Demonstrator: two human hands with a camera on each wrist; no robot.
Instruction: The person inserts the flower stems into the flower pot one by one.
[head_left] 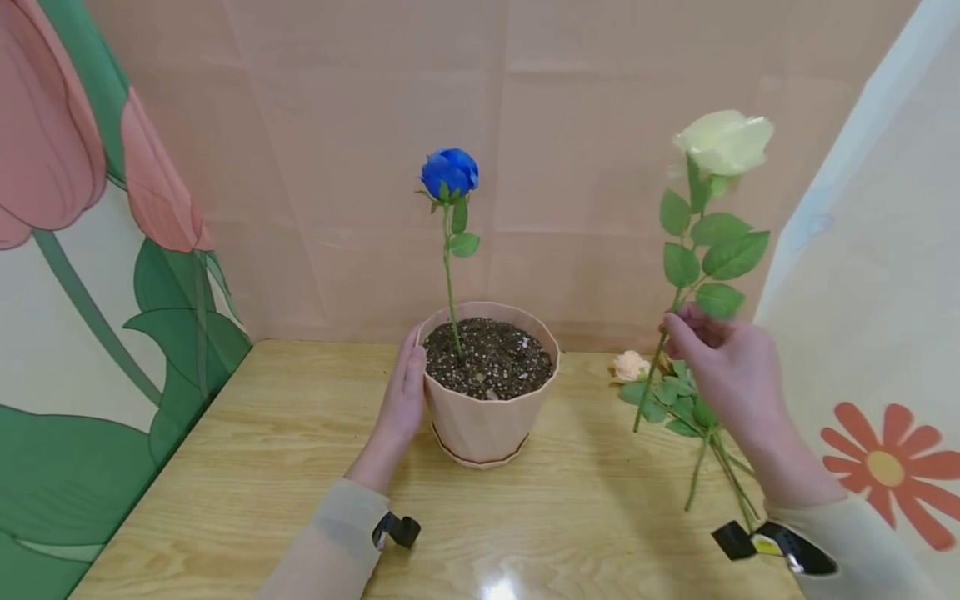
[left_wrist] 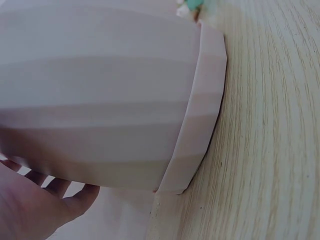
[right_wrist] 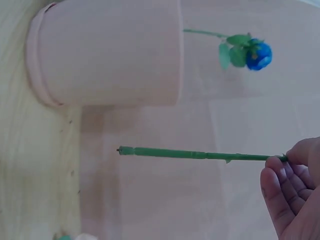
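A pink flowerpot (head_left: 487,425) full of dark soil (head_left: 495,358) stands on its saucer, with a blue rose (head_left: 450,173) upright in the soil left of centre. Against the pot's left side rests my left hand (head_left: 402,392); in the left wrist view its fingers (left_wrist: 80,200) lie along the pot wall (left_wrist: 95,95). To the right of the pot, my right hand (head_left: 731,358) pinches the stem of a white rose (head_left: 726,142) between thumb and fingers. The bare lower stem (right_wrist: 190,154) points down, its cut end apart from the pot.
Loose flowers with green stems (head_left: 720,458) and a peach-coloured bloom (head_left: 630,367) lie on the wooden table (head_left: 300,467) at the right, below the white rose. A pink backdrop (head_left: 360,167) rises behind the table, with flower-printed panels at both sides.
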